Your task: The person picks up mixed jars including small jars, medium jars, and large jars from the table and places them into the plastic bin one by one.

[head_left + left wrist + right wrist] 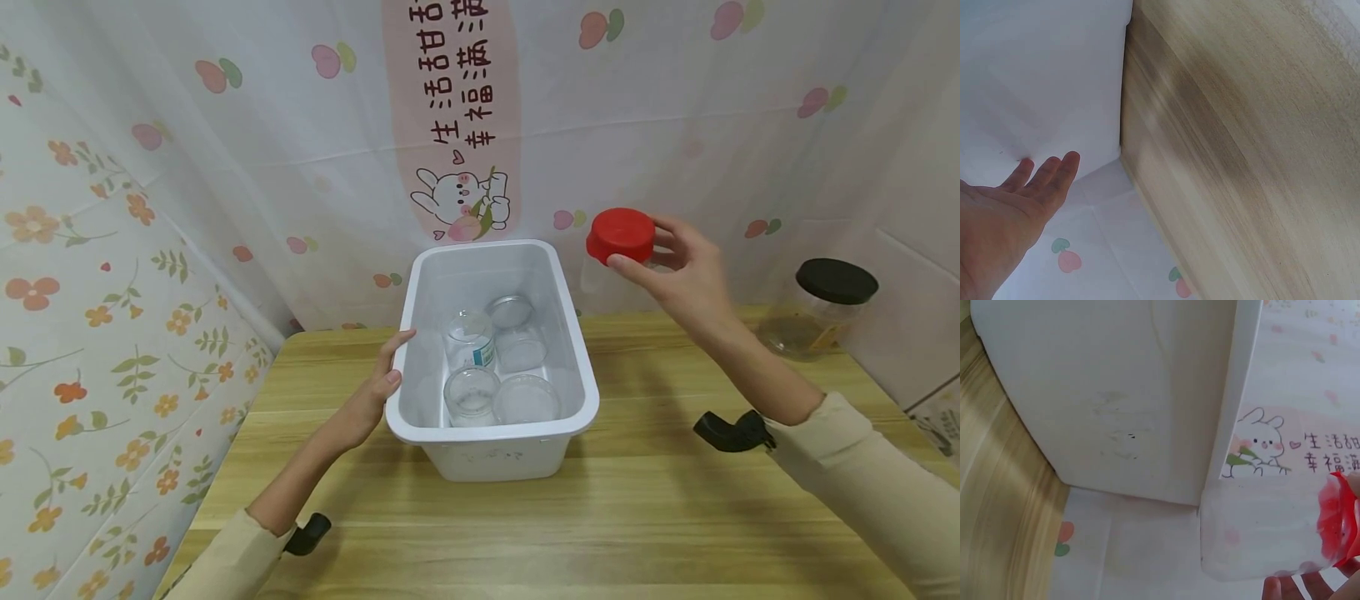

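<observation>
My right hand (686, 271) grips a clear plastic jar (1260, 528) by its red screw lid (621, 235), with the thumb and fingers around the lid. The jar is raised above the table, beside the far right corner of a white plastic bin (585, 392). Against the left rim of that bin rests my left hand (367, 400), its fingers (1054, 175) fairly straight along the outer wall. Several clear jars stand inside the bin, among them a jar with a blue-green label (483, 355) and a round jar (472, 392) near the front.
A clear jar with a black lid (836, 281) stands at the right back of the wooden table (487, 533). Patterned curtains hang behind (300, 167) and along the left side. A dark wrist mount (731, 432) juts from the right sleeve.
</observation>
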A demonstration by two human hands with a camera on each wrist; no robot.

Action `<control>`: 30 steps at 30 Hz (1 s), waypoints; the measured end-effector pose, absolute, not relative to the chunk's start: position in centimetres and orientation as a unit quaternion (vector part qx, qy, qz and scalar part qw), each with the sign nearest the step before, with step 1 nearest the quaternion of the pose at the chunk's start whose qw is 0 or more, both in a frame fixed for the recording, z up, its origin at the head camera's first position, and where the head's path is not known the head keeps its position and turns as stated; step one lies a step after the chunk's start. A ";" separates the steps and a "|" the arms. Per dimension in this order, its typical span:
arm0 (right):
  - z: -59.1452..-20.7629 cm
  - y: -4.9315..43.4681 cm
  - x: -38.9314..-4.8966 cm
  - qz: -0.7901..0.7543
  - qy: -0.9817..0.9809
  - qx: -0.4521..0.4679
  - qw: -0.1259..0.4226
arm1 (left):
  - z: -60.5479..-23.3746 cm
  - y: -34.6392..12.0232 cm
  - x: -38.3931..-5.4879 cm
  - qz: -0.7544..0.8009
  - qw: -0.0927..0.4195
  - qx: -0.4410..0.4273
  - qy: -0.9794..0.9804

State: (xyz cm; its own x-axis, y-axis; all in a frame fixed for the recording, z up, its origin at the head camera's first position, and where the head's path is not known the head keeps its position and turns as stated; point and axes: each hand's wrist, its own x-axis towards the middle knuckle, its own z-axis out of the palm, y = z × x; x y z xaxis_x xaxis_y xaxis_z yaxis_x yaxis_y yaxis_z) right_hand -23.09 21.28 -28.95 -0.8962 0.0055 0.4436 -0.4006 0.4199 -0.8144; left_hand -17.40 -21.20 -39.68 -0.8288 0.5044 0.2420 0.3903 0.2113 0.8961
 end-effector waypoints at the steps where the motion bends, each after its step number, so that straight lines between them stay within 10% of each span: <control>1: -28.8 21.2 -23.1 0.524 -0.820 0.121 0.194 | -39.7 -21.2 -17.4 0.558 0.051 0.288 0.777; 30: -27.0 17.4 -23.1 0.520 -0.803 0.175 0.233 | -39.7 -21.2 -17.3 0.548 0.047 0.294 0.781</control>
State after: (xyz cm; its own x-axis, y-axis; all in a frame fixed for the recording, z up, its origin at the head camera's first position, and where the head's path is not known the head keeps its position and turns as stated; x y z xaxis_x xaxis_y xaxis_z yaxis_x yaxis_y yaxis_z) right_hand -23.07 17.42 -26.99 -0.8301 -0.0380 0.5564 -0.5233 0.3979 -0.7535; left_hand -17.29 -21.22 -39.67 -0.8225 0.5116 0.2484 0.4077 0.2259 0.8847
